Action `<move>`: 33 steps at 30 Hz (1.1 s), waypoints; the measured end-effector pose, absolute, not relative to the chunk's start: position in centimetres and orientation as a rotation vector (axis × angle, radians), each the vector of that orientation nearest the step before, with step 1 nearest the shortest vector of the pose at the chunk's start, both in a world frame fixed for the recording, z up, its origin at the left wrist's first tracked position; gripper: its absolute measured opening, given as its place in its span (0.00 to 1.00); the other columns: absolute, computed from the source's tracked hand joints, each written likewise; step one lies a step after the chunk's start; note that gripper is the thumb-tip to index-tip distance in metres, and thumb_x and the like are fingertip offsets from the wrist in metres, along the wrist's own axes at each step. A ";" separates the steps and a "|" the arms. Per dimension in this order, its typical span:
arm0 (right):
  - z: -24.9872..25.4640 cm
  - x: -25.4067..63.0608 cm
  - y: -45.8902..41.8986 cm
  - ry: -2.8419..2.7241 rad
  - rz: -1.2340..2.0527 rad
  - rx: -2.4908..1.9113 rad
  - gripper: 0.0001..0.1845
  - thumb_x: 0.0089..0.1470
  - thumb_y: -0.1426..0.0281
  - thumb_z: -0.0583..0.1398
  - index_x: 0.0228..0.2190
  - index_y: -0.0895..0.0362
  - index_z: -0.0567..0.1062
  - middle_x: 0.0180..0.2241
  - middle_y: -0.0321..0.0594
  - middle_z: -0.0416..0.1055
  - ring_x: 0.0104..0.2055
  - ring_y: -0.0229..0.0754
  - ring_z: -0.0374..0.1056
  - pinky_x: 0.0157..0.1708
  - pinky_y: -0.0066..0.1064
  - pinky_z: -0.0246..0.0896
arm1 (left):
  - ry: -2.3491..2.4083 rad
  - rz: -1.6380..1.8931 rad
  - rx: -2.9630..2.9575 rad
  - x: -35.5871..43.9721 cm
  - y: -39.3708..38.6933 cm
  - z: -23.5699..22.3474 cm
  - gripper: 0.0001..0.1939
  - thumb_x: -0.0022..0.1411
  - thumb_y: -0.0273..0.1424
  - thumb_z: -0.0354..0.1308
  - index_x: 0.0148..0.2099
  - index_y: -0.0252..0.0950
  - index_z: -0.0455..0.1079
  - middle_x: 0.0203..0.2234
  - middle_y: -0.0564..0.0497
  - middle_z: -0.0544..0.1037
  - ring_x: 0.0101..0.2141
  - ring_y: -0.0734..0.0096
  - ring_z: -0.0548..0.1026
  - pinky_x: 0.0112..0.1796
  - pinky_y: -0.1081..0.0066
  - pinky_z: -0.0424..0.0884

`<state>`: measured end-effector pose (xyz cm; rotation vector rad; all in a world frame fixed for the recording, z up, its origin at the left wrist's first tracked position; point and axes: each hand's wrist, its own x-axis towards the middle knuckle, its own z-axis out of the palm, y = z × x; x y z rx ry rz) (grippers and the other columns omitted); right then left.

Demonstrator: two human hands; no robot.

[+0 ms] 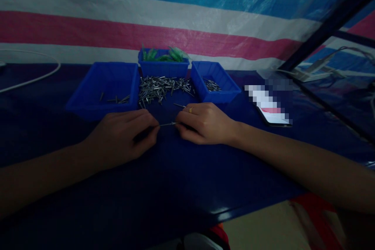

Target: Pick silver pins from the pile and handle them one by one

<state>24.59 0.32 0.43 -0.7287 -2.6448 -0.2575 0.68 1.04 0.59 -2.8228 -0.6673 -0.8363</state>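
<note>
My left hand (129, 134) is closed, its thumb and fingertips pinching one end of a thin metal rivet (166, 125). At the rivet's other end, the fingers of my right hand (205, 123) pinch around a small flared part. Whether this is a single piece or two meeting end to end, I cannot tell. Another thin metal pin (179, 105) pokes out behind my right fingers; its far end is hidden. Just beyond my hands lies a loose pile of similar metal rivets (158, 88) on the dark blue table (187, 187).
A blue bin (102, 74) at left holds a few rivets; another blue bin (216, 95) at right holds several. Behind the pile, a third bin (164, 69) contains green plastic-looking pieces. A phone (269, 105) lies right. A white cable (43, 72) curves at far left.
</note>
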 end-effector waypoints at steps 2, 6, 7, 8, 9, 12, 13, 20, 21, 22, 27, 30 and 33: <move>0.4 24.8 0.3 -2.629 -0.252 -0.747 0.16 0.66 0.69 0.48 0.32 0.61 0.72 0.25 0.38 0.67 0.27 0.37 0.60 0.29 0.28 0.53 | -0.678 -0.860 -2.831 0.7 1.1 0.4 0.12 0.69 0.30 0.47 0.35 0.34 0.68 0.24 0.55 0.72 0.23 0.79 0.70 0.25 0.78 0.63; 0.4 24.9 0.3 -2.605 -0.254 -0.802 0.17 0.67 0.68 0.47 0.33 0.61 0.72 0.26 0.39 0.69 0.28 0.37 0.62 0.30 0.28 0.55 | -0.758 -0.819 -2.863 0.8 1.2 0.1 0.12 0.68 0.29 0.46 0.35 0.35 0.68 0.25 0.55 0.73 0.22 0.79 0.69 0.24 0.77 0.62; 0.4 24.9 0.3 -2.597 -0.257 -0.812 0.17 0.67 0.68 0.47 0.33 0.61 0.72 0.26 0.40 0.70 0.28 0.37 0.62 0.30 0.28 0.55 | -0.772 -0.815 -2.864 0.8 1.2 0.1 0.11 0.68 0.29 0.46 0.35 0.35 0.68 0.25 0.55 0.72 0.22 0.79 0.69 0.24 0.77 0.62; 0.4 24.9 0.3 -2.587 -0.260 -0.814 0.17 0.67 0.68 0.47 0.33 0.61 0.72 0.27 0.40 0.70 0.28 0.37 0.63 0.30 0.28 0.56 | -0.781 -0.811 -2.865 0.8 1.2 0.1 0.11 0.68 0.29 0.46 0.35 0.35 0.68 0.25 0.55 0.72 0.22 0.79 0.68 0.24 0.77 0.62; 0.4 24.9 0.3 -2.575 -0.264 -0.809 0.17 0.67 0.68 0.48 0.33 0.61 0.72 0.27 0.40 0.71 0.28 0.37 0.63 0.30 0.28 0.56 | -0.783 -0.809 -2.866 0.8 1.3 0.1 0.11 0.68 0.29 0.46 0.35 0.35 0.68 0.25 0.55 0.72 0.22 0.79 0.68 0.24 0.77 0.62; 0.4 24.9 0.2 -2.541 -0.292 -0.774 0.17 0.67 0.69 0.48 0.32 0.61 0.72 0.26 0.40 0.71 0.28 0.36 0.64 0.30 0.28 0.57 | -0.784 -0.805 -2.873 0.8 1.4 0.1 0.10 0.67 0.28 0.47 0.35 0.34 0.68 0.25 0.55 0.72 0.22 0.79 0.68 0.24 0.77 0.62; 0.4 24.9 0.2 -2.533 -0.307 -0.758 0.17 0.67 0.69 0.49 0.31 0.61 0.72 0.26 0.40 0.70 0.28 0.36 0.63 0.30 0.27 0.57 | -0.797 -0.798 -2.877 0.8 1.4 0.0 0.10 0.67 0.28 0.47 0.34 0.34 0.67 0.25 0.55 0.71 0.22 0.79 0.68 0.24 0.77 0.62; 0.4 24.7 0.2 -2.511 -0.397 -0.669 0.19 0.68 0.69 0.49 0.28 0.60 0.72 0.23 0.38 0.68 0.26 0.35 0.61 0.28 0.27 0.55 | -0.995 -0.656 -2.971 0.6 1.4 -0.1 0.10 0.66 0.30 0.46 0.35 0.36 0.67 0.22 0.57 0.72 0.20 0.78 0.69 0.23 0.76 0.60; 0.4 24.6 0.2 -2.510 -0.403 -0.666 0.19 0.68 0.69 0.49 0.28 0.60 0.72 0.23 0.37 0.68 0.26 0.35 0.61 0.28 0.27 0.55 | -1.021 -0.650 -2.978 0.6 1.3 -0.1 0.11 0.66 0.31 0.46 0.35 0.36 0.68 0.22 0.57 0.72 0.19 0.78 0.69 0.23 0.76 0.60; 0.4 24.6 0.2 -2.507 -0.406 -0.664 0.20 0.68 0.68 0.49 0.27 0.59 0.72 0.23 0.37 0.68 0.25 0.35 0.61 0.28 0.27 0.55 | -1.044 -0.647 -2.988 0.6 1.3 0.0 0.11 0.67 0.32 0.45 0.36 0.36 0.68 0.22 0.57 0.73 0.19 0.78 0.69 0.23 0.76 0.60; 0.3 24.5 0.2 -2.506 -0.413 -0.658 0.23 0.69 0.66 0.47 0.25 0.59 0.70 0.20 0.36 0.66 0.24 0.35 0.60 0.27 0.28 0.53 | -1.061 -0.665 -3.051 0.4 1.2 0.2 0.12 0.68 0.33 0.44 0.37 0.36 0.67 0.20 0.58 0.71 0.17 0.78 0.67 0.22 0.76 0.59; 0.3 24.5 0.3 -2.570 -0.406 -0.631 0.24 0.70 0.66 0.45 0.26 0.59 0.71 0.21 0.37 0.68 0.24 0.36 0.60 0.28 0.28 0.54 | -1.004 -0.714 -3.070 0.2 1.1 0.4 0.11 0.68 0.32 0.44 0.36 0.37 0.66 0.19 0.59 0.70 0.17 0.79 0.66 0.22 0.76 0.58; 0.4 24.5 0.3 -2.623 -0.387 -0.643 0.24 0.70 0.66 0.44 0.29 0.60 0.72 0.24 0.38 0.70 0.26 0.37 0.62 0.29 0.28 0.55 | -0.945 -0.773 -3.072 0.0 1.0 0.4 0.12 0.68 0.31 0.43 0.34 0.37 0.64 0.18 0.59 0.68 0.16 0.79 0.65 0.21 0.75 0.57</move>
